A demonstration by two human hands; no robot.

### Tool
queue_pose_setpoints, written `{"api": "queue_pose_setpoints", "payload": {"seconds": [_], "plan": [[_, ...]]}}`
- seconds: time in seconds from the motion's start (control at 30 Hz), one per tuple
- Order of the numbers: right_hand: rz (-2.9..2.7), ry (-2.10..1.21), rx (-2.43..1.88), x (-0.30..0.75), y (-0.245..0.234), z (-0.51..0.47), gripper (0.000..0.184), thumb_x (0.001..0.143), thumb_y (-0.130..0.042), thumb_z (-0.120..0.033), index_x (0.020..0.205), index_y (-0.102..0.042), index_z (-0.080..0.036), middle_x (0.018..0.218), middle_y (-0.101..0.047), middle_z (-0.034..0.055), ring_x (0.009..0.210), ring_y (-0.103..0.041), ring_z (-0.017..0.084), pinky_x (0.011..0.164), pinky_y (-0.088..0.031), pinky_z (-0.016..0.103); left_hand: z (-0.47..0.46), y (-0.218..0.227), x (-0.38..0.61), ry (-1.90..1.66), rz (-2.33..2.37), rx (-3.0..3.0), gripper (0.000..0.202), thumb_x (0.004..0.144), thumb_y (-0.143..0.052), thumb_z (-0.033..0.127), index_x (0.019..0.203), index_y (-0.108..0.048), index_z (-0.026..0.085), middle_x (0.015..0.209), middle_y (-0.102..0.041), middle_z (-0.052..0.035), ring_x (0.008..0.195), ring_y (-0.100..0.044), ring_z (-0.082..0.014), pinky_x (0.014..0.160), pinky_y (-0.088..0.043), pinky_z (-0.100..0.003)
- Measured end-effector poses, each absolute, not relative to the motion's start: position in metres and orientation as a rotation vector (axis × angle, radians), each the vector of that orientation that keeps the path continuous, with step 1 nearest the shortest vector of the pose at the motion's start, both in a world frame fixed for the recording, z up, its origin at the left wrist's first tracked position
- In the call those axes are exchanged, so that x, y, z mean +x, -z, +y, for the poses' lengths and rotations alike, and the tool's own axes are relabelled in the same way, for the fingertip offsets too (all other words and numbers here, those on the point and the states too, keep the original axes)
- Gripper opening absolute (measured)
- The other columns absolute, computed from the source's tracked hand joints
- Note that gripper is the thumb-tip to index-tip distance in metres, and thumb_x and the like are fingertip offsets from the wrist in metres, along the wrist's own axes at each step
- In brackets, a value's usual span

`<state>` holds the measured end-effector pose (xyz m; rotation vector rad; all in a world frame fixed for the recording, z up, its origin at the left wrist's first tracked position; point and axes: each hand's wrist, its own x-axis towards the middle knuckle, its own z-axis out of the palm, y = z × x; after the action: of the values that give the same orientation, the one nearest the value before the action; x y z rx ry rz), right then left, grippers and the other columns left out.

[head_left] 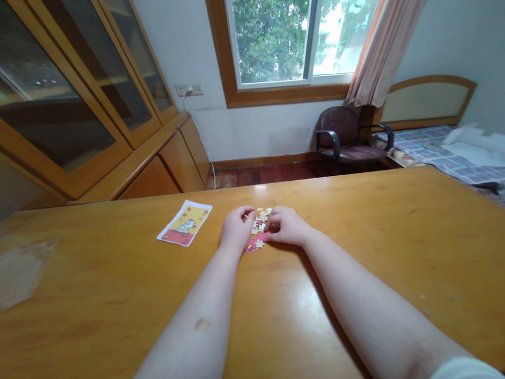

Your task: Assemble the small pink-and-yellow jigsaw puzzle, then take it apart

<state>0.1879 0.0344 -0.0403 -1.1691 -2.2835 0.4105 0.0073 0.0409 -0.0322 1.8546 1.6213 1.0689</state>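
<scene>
A small cluster of jigsaw puzzle pieces (259, 244), some pale and some pink, lies on the table between my hands. At its left edge is my left hand (237, 226), its fingers curled in a pinch; whatever they hold is too small to make out. From the right, my right hand (288, 227) reaches over the cluster with bent fingers, the thumb and fingertips closed at a pink puzzle piece near the front. Both hands hide part of the pieces. Left of them rests a picture sheet (185, 223) with a white cartoon figure on yellow and pink.
The wooden table (157, 310) spreads around my arms. A clear plastic bag (11, 275) lies flat at its left side. Beyond the far edge stand a glass-doored cabinet (140, 166), a wheel-less-looking dark red armchair (341, 133) and a bed (467, 150).
</scene>
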Motion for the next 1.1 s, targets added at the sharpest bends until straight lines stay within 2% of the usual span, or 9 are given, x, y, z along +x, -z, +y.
{"api": "queue_pose_setpoints", "payload": {"seconds": [0.13, 0.27, 0.43, 0.57, 0.67, 0.77, 0.93, 1.1], "plan": [[-2.325, -0.403, -1.19, 0.188, 0.041, 0.035, 0.026, 0.065, -0.081, -0.043, 0.082, -0.076, -0.024, 0.086, -0.068, 0.0023, 0.085, -0.057, 0.018, 0.081, -0.037, 0.032, 0.041, 0.031, 0.007, -1.076, 1.669, 1.895, 0.021, 0.083, -0.052, 0.027, 0.091, -0.069, 0.018, 0.094, -0.07, -0.0063, 0.084, -0.063, -0.0191, 0.079, -0.048, -0.031], [-2.341, -0.406, -1.185, 0.188, 0.042, 0.036, 0.022, 0.068, -0.079, -0.044, 0.079, -0.076, -0.026, 0.085, -0.069, 0.0016, 0.085, -0.057, 0.018, 0.081, -0.035, 0.033, 0.042, 0.032, 0.006, -1.085, 1.676, 1.897, 0.021, 0.083, -0.051, 0.027, 0.09, -0.069, 0.019, 0.094, -0.07, -0.006, 0.084, -0.062, -0.0193, 0.079, -0.048, -0.032], [-2.342, -0.426, -1.191, 0.186, 0.04, 0.034, 0.019, 0.067, -0.08, -0.037, 0.073, -0.072, -0.022, 0.081, -0.068, 0.0009, 0.082, -0.056, 0.017, 0.081, -0.035, 0.032, 0.042, 0.031, 0.006, -1.102, 1.673, 1.892, 0.021, 0.083, -0.051, 0.027, 0.088, -0.069, 0.018, 0.091, -0.07, -0.0061, 0.082, -0.062, -0.0191, 0.078, -0.049, -0.031], [-2.366, -0.4, -1.228, 0.186, 0.037, 0.033, 0.027, 0.064, -0.081, -0.043, 0.076, -0.071, -0.021, 0.082, -0.068, 0.0017, 0.085, -0.055, 0.019, 0.08, -0.033, 0.033, 0.04, 0.03, 0.007, -1.109, 1.622, 1.909, 0.022, 0.082, -0.05, 0.028, 0.088, -0.069, 0.019, 0.091, -0.07, -0.0057, 0.082, -0.062, -0.0191, 0.078, -0.049, -0.031], [-2.376, -0.374, -1.26, 0.187, 0.036, 0.032, 0.033, 0.061, -0.082, -0.047, 0.083, -0.072, -0.023, 0.087, -0.068, 0.002, 0.089, -0.054, 0.02, 0.081, -0.031, 0.034, 0.038, 0.03, 0.009, -0.977, 1.47, 2.007, 0.022, 0.077, -0.049, 0.021, 0.086, -0.069, 0.019, 0.088, -0.07, -0.004, 0.082, -0.061, -0.0187, 0.078, -0.048, -0.03], [-2.362, -0.345, -1.308, 0.187, 0.037, 0.033, 0.033, 0.062, -0.081, -0.048, 0.081, -0.071, -0.023, 0.084, -0.068, 0.0021, 0.086, -0.052, 0.02, 0.078, -0.03, 0.033, 0.034, 0.028, 0.012, -0.752, 1.35, 2.219, 0.02, 0.071, -0.052, 0.016, 0.078, -0.07, 0.021, 0.084, -0.069, -0.0026, 0.085, -0.06, -0.0203, 0.082, -0.047, -0.033], [-2.32, -0.325, -1.35, 0.187, 0.038, 0.034, 0.031, 0.069, -0.076, -0.05, 0.072, -0.068, -0.02, 0.076, -0.065, 0.0023, 0.082, -0.051, 0.019, 0.075, -0.029, 0.031, 0.027, 0.025, 0.015, -0.573, 1.369, 2.403, 0.015, 0.072, -0.06, 0.02, 0.081, -0.069, 0.025, 0.089, -0.069, -0.0025, 0.09, -0.057, -0.0229, 0.088, -0.042, -0.038], [-2.273, -0.335, -1.396, 0.186, 0.039, 0.034, 0.029, 0.069, -0.076, -0.048, 0.073, -0.068, -0.02, 0.076, -0.065, 0.0025, 0.082, -0.051, 0.019, 0.078, -0.03, 0.032, 0.029, 0.028, 0.014, -0.551, 1.465, 2.469, 0.009, 0.074, -0.06, 0.023, 0.077, -0.068, 0.026, 0.079, -0.068, -0.0028, 0.089, -0.057, -0.0246, 0.09, -0.038, -0.041]]}}
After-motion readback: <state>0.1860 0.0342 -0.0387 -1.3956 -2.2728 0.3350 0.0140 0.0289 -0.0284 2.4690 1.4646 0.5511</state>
